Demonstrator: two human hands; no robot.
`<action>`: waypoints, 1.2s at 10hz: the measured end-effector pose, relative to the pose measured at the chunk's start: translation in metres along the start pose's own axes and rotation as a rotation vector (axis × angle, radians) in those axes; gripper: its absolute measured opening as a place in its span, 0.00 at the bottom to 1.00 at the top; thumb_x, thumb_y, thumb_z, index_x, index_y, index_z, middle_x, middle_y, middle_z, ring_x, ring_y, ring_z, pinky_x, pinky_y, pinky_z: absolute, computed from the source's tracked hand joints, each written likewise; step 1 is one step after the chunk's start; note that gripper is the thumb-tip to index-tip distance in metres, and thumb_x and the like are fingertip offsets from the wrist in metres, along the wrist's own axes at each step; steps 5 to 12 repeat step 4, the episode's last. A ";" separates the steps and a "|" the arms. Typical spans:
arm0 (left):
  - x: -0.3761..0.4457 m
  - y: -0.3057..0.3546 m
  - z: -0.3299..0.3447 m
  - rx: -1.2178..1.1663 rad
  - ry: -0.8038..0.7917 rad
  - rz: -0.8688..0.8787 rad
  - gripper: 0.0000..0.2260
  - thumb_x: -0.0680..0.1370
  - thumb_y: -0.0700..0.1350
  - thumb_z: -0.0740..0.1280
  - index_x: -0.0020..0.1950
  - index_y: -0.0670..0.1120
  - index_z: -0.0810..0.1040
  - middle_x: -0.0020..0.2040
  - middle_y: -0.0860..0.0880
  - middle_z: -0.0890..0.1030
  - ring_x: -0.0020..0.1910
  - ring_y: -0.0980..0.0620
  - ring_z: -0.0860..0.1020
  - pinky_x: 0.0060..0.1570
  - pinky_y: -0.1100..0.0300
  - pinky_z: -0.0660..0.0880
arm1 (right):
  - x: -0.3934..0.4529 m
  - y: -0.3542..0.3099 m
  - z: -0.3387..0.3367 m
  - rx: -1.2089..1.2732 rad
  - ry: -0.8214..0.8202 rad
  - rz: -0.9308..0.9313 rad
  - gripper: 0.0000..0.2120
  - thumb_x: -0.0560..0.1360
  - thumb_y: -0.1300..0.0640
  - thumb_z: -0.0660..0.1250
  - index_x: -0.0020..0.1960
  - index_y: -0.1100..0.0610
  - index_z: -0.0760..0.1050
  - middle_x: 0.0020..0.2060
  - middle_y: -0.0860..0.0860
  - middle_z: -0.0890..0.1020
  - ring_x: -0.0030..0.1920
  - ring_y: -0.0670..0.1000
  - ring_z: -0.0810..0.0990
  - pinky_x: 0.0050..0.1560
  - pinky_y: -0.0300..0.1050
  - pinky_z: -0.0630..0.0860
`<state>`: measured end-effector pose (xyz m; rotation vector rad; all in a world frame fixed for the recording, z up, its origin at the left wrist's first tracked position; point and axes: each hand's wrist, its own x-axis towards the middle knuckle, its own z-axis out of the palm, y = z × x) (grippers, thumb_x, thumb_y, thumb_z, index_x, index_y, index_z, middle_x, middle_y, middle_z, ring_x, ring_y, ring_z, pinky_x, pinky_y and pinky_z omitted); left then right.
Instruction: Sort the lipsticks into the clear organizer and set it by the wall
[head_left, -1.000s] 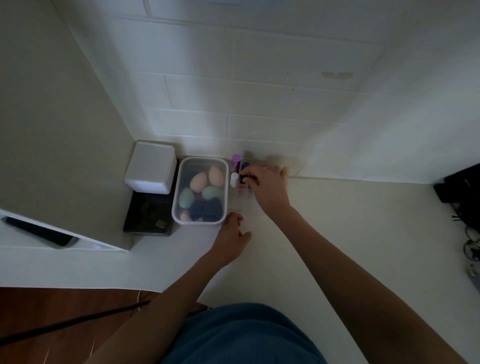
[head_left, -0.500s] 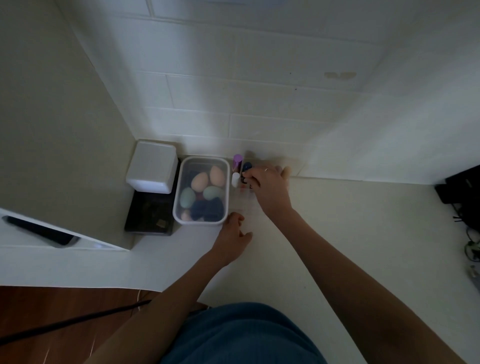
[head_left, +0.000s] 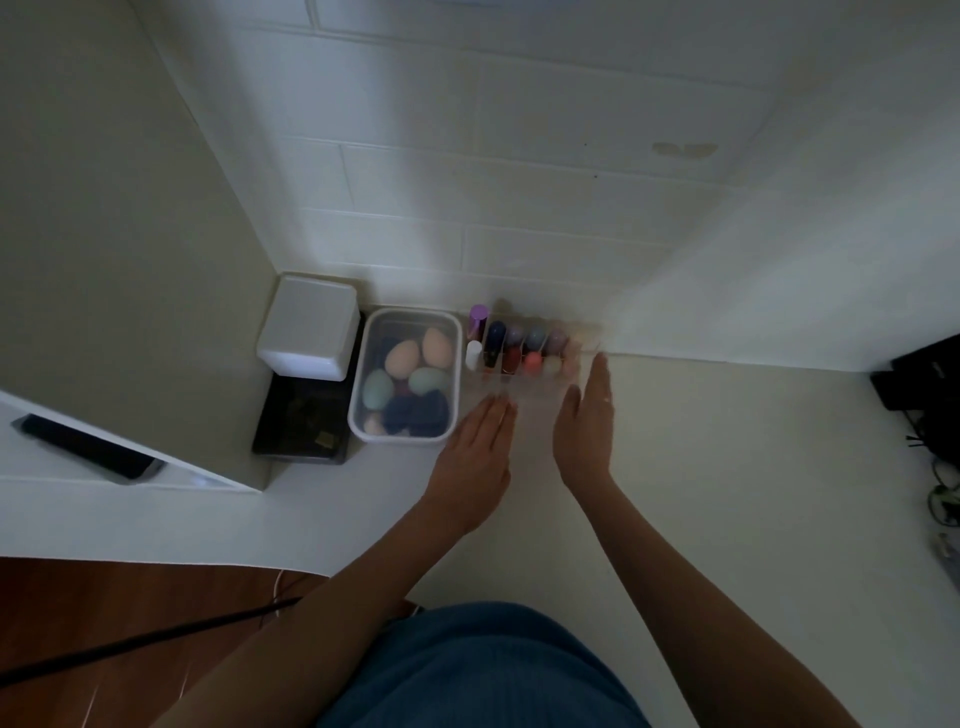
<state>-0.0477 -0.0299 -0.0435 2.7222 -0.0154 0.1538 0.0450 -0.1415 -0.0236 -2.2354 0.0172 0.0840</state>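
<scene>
The clear organizer (head_left: 582, 338) stands against the tiled wall, with several lipsticks (head_left: 524, 351) upright in its compartments: dark blue, red, pink, mauve and pale caps. A purple-capped tube (head_left: 478, 317) and a white one (head_left: 473, 353) stand at its left end. My left hand (head_left: 475, 452) lies flat with straight fingers just in front of the organizer. My right hand (head_left: 584, 426) is held on edge, fingers straight, near the organizer's front right. Neither hand holds anything.
A clear tub (head_left: 457, 364) of coloured sponge eggs sits left of the organizer. A white box (head_left: 311, 332) rests on a black case (head_left: 296, 421) in the corner. A dark phone (head_left: 85, 447) lies on the left ledge. Black items and cables (head_left: 935, 415) crowd the right edge.
My right hand has come off the lipsticks and drawn back, opening flat. My left hand uncurled and moved forward. The lipsticks in the organizer are now uncovered.
</scene>
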 end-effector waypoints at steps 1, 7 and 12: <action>0.001 -0.004 0.012 0.111 -0.166 -0.034 0.33 0.79 0.49 0.57 0.75 0.38 0.43 0.77 0.39 0.47 0.77 0.44 0.46 0.74 0.53 0.42 | -0.007 0.013 0.005 0.005 -0.187 0.097 0.26 0.82 0.59 0.50 0.78 0.53 0.45 0.73 0.60 0.65 0.65 0.58 0.72 0.62 0.43 0.65; 0.006 0.015 -0.020 -0.152 -0.165 -0.051 0.23 0.81 0.44 0.55 0.76 0.44 0.55 0.76 0.44 0.61 0.72 0.47 0.64 0.66 0.54 0.66 | -0.006 -0.001 -0.025 0.076 0.007 0.024 0.21 0.82 0.61 0.53 0.74 0.57 0.61 0.70 0.58 0.70 0.68 0.56 0.71 0.69 0.47 0.65; 0.006 0.015 -0.020 -0.152 -0.165 -0.051 0.23 0.81 0.44 0.55 0.76 0.44 0.55 0.76 0.44 0.61 0.72 0.47 0.64 0.66 0.54 0.66 | -0.006 -0.001 -0.025 0.076 0.007 0.024 0.21 0.82 0.61 0.53 0.74 0.57 0.61 0.70 0.58 0.70 0.68 0.56 0.71 0.69 0.47 0.65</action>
